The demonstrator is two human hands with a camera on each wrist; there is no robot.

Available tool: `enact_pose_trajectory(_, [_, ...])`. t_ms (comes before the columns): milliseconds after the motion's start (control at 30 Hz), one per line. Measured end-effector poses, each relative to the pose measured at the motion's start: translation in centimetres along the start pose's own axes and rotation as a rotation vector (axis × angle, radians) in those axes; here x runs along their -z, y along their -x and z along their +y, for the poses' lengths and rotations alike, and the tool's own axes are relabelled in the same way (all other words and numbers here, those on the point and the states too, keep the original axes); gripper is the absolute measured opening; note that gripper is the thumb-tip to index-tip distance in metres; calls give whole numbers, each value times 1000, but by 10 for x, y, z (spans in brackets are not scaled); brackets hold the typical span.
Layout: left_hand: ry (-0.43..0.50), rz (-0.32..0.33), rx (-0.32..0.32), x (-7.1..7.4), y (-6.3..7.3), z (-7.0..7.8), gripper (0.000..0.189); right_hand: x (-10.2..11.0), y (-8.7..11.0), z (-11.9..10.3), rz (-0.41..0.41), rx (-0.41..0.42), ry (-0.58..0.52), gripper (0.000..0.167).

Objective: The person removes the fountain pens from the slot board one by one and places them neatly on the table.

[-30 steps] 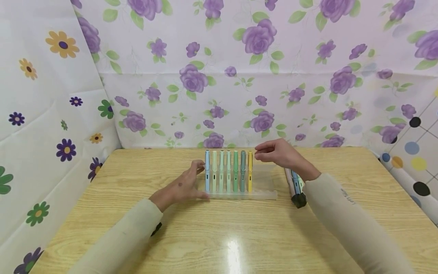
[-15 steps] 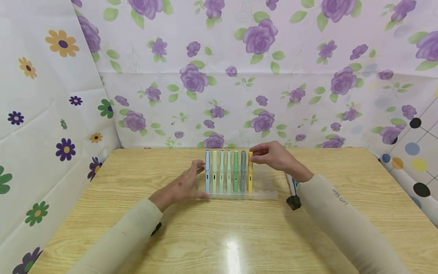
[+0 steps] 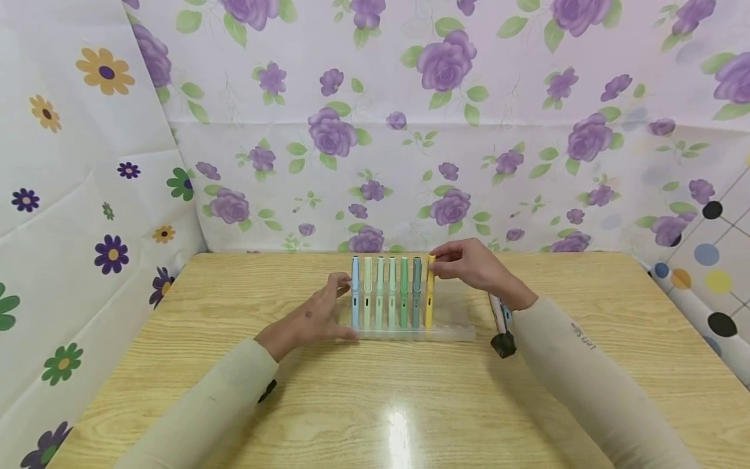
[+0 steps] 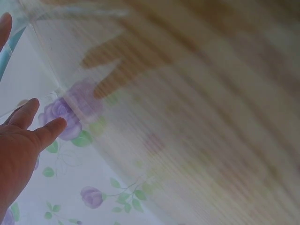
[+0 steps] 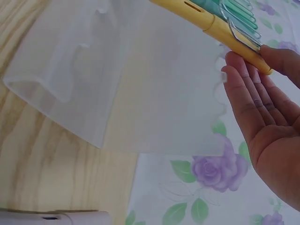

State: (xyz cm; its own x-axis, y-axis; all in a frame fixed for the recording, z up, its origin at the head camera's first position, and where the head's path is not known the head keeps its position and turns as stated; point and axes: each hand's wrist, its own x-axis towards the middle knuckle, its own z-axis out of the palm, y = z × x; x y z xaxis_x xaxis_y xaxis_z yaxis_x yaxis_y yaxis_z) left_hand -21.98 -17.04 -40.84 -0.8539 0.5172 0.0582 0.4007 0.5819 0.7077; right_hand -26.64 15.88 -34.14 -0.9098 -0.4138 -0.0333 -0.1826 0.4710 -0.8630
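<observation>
A clear plastic pen rack [image 3: 457, 306] stands on the table, holding several capped pens upright in a row. The leftmost is a light blue pen [image 3: 355, 293]; a dark teal pen [image 3: 416, 293] stands beside the yellow pen [image 3: 430, 296] at the row's right end. My right hand [image 3: 469, 266] pinches the yellow pen's top between thumb and fingers, as the right wrist view shows near its metal clip [image 5: 241, 33]. The yellow pen leans slightly right. My left hand [image 3: 319, 317] holds the rack's left end, thumb at the front lip and fingers spread behind the side.
To the right of the rack, more pens [image 3: 499, 316] lie on the wooden table [image 3: 328, 404], partly hidden by my right forearm. A black object [image 3: 502, 345] sits at their near end. A floral cloth [image 3: 398, 163] hangs behind the table.
My right hand has moved left and taken hold of the yellow pen's top. That pen has risen slightly and tipped right. My left hand stays at the rack.
</observation>
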Motion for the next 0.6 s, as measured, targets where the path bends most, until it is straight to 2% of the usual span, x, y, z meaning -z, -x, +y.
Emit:
enact_pose_trajectory(300, [6, -3, 19, 1, -1, 0, 97, 18, 5, -10, 25, -14, -60, 40])
enact_pose_trajectory(600, [33, 0, 27, 0, -1, 1, 100, 41, 18, -10, 33, -16, -33, 46])
